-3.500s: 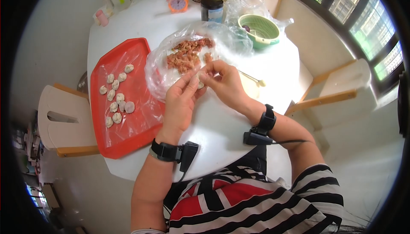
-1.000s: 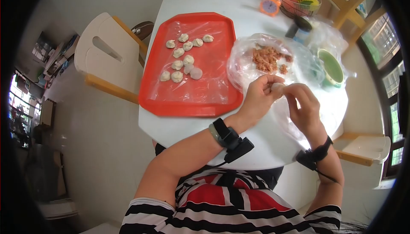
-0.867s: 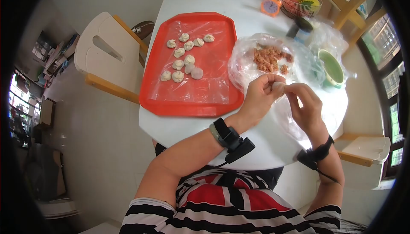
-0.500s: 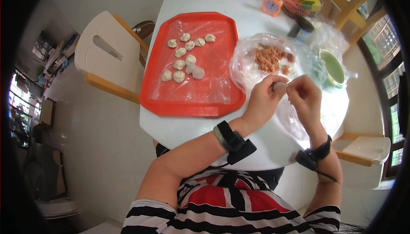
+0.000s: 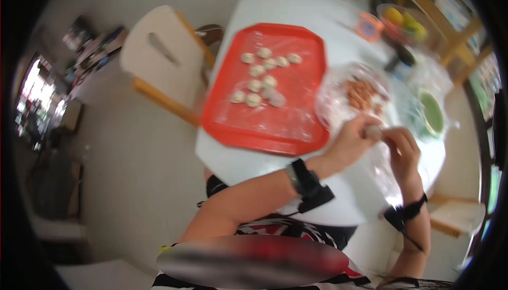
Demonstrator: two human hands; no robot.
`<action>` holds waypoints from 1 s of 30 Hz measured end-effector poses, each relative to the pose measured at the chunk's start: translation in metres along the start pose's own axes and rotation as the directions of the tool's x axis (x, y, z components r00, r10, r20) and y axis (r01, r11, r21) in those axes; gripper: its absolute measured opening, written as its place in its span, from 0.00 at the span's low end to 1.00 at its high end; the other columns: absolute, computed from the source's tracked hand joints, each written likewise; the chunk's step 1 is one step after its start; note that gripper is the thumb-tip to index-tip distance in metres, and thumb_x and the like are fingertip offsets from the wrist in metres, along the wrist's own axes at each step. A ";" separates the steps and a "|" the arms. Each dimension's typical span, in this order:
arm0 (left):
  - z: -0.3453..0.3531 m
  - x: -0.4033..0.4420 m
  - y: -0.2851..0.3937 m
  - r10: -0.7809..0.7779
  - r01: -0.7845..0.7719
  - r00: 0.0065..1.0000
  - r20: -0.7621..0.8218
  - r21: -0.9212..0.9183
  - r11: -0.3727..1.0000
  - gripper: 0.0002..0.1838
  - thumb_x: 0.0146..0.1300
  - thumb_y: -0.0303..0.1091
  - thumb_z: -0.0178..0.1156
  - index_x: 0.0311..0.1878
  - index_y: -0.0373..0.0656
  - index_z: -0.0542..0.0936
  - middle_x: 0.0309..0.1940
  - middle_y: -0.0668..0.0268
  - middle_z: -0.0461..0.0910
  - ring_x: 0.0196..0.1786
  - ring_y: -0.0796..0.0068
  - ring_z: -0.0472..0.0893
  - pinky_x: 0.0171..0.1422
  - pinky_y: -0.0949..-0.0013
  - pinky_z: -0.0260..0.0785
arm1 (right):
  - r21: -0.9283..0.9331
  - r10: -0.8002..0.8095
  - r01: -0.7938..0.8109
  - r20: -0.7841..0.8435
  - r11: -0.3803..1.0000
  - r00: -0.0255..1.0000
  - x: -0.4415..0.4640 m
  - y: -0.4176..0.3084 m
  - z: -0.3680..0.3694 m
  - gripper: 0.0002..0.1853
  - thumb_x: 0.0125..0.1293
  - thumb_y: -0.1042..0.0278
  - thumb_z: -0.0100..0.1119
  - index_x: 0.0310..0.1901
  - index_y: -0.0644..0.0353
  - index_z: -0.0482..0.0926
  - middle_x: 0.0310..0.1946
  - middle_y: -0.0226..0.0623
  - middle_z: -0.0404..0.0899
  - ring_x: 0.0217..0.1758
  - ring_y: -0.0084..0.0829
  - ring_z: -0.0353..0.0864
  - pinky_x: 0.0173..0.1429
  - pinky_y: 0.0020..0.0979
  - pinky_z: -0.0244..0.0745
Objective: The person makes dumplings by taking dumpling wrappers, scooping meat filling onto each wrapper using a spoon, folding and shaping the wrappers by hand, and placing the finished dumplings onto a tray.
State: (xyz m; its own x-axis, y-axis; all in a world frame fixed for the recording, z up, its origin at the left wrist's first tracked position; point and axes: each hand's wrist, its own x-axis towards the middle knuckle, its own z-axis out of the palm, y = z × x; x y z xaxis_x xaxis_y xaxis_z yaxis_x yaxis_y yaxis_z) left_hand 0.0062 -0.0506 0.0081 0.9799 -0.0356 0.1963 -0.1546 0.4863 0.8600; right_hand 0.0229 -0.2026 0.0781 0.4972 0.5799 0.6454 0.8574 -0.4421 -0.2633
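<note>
A small pale dumpling (image 5: 373, 132) sits in the fingers of my left hand (image 5: 350, 143), which are closed around it. My right hand (image 5: 405, 150) has its fingertips pinched together at the dumpling's right edge; blur hides the exact contact. Just beyond both hands, minced meat filling (image 5: 361, 95) lies in a clear plastic bag (image 5: 332, 105). To the left is a red tray (image 5: 227, 141) lined with clear film, where several folded dumplings (image 5: 253, 100) rest. Near them lie flat round wrappers (image 5: 277, 99).
Right of the filling stands a green bowl (image 5: 434, 114) among plastic bags. A dark-capped jar (image 5: 400, 62), an orange clock (image 5: 369, 26) and a fruit basket (image 5: 405, 25) are farther back. Chairs flank the table: one at left (image 5: 159, 62), another at lower right (image 5: 456, 213).
The view has shifted and blurred, so the tray, table and hands appear farther right and lower. Both hands stay together at the dumpling, with more of it showing between them.
</note>
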 end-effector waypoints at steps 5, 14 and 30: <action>0.006 -0.002 -0.003 0.090 -0.088 0.995 -0.037 0.051 0.995 0.12 0.61 0.21 0.61 0.48 0.36 0.74 0.39 0.68 0.75 0.42 0.85 0.75 0.44 0.78 0.71 | -0.079 -0.023 0.025 0.028 0.997 0.999 -0.006 -0.002 -0.001 0.10 0.54 0.90 0.59 0.37 0.68 0.77 0.32 0.46 0.75 0.33 0.45 0.77 0.37 0.38 0.74; 0.003 -0.002 0.007 0.032 -0.033 0.999 -0.012 -0.071 0.997 0.11 0.61 0.20 0.60 0.47 0.33 0.74 0.37 0.68 0.76 0.39 0.82 0.76 0.44 0.78 0.71 | -0.028 -0.050 0.053 0.087 0.998 0.995 -0.009 0.000 0.004 0.06 0.60 0.89 0.54 0.38 0.70 0.73 0.31 0.46 0.72 0.31 0.41 0.73 0.32 0.34 0.69; -0.001 -0.003 0.018 -0.187 0.185 0.982 0.013 0.059 0.981 0.17 0.70 0.41 0.58 0.55 0.40 0.75 0.43 0.71 0.79 0.44 0.84 0.76 0.49 0.76 0.70 | 0.030 0.107 -0.111 0.122 0.993 0.987 -0.008 0.010 0.001 0.05 0.59 0.78 0.60 0.35 0.63 0.73 0.30 0.44 0.71 0.31 0.45 0.75 0.35 0.40 0.73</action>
State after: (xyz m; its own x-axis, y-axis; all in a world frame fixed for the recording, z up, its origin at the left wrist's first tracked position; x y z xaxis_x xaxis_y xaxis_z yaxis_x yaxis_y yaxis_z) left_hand 0.0004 -0.0413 0.0223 0.9898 -0.1374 0.0387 0.0227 0.4190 0.9077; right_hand 0.0280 -0.2111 0.0697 0.5982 0.6083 0.5216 0.8005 -0.4830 -0.3547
